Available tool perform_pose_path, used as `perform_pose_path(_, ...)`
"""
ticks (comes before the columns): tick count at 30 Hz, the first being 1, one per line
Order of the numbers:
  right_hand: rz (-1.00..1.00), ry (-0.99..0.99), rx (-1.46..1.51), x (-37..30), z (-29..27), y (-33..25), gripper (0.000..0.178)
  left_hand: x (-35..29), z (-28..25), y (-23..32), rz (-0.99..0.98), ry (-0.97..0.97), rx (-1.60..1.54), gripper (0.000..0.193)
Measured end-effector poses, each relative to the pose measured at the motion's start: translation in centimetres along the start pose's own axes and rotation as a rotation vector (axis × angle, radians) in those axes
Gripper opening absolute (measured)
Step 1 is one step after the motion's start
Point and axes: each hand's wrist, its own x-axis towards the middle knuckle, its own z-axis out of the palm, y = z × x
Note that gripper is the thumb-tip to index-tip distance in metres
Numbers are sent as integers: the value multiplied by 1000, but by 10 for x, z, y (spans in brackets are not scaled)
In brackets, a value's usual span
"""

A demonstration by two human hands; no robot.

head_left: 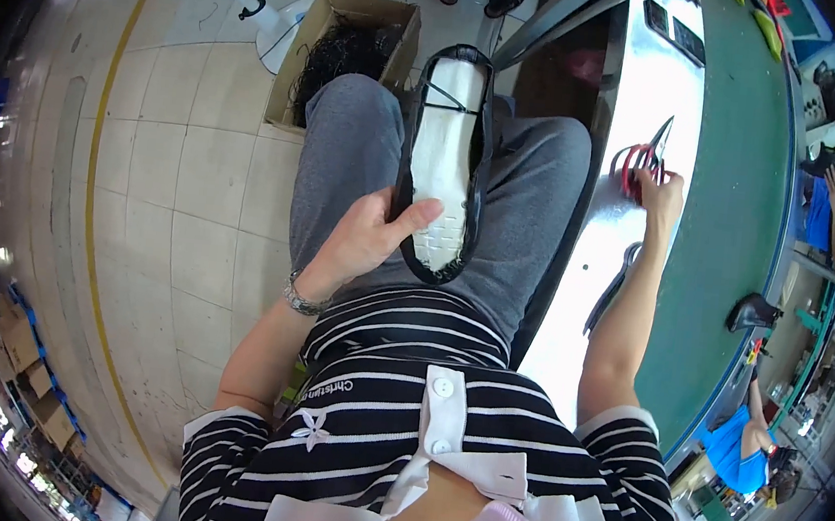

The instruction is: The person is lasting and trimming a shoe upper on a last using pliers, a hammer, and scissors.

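One white-bottomed shoe (444,158) lies clasped by the left fingers (379,202), thumb (424,214) atop; right fingers (650,191) grip scissors (660,143).

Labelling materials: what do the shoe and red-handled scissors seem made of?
Shoe: shiny black rim, leather or synthetic, unclear; matte white base, perhaps fibreboard. Scissors: blades probably steel, from their grey metallic look; handles likely plastic, from the solid red.

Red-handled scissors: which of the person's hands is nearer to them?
Right. The right hand is right at the handles of the scissors; the left hand is well off to their left, holding the black-and-white shoe part over the lap.
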Motion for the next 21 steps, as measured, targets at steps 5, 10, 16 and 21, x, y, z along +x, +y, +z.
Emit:
perform_pose_path(5, 355, -569, 1030, -70, -25, 34, 37, -3, 9, -14, -25, -225, -244, 56)
perform_pose_path(10, 337, -826, 1327, -170, -89, -26, 28, 2, 12, -20, -22, -223, -212, 57)
perform_pose_path(16, 9, -1285, 1005, -201, -153, -102, 78, 7, 3, -20, 65, -210, -1, 61)
perform_pose_path(21, 56, -1369, 756, -202, -152, -143, 77, 7, 1, -23, 13, -251, 147, 62)
